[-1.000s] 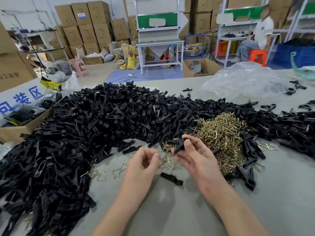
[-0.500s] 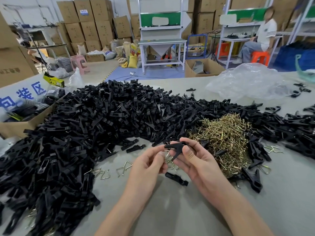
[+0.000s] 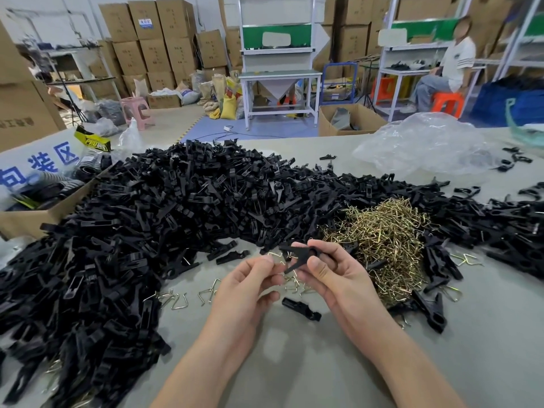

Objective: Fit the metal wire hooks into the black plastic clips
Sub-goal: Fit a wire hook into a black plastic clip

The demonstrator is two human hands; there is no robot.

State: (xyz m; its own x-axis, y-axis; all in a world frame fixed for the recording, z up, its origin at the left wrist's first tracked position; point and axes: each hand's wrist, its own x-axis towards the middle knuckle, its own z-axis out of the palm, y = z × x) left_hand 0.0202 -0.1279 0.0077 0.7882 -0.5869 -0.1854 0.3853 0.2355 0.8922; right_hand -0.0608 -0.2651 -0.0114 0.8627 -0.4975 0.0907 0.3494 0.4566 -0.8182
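Item: black clip [image 3: 297, 255], gripped by my right hand [image 3: 338, 278] just left of the hook pile [image 3: 382, 237]. Left hand [image 3: 247, 287] pinches one hook [image 3: 276, 254]. Risk, I judge: wire slips, springs away.

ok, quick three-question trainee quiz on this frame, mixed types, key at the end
1. True or false: the right hand grips a black clip.
2. The brass hook heap lies: A) at the person's far left, B) just beyond the right hand, C) inside a cardboard box.
3. Fill in: the left hand pinches a ____.
Key: 1 true; 2 B; 3 wire hook.
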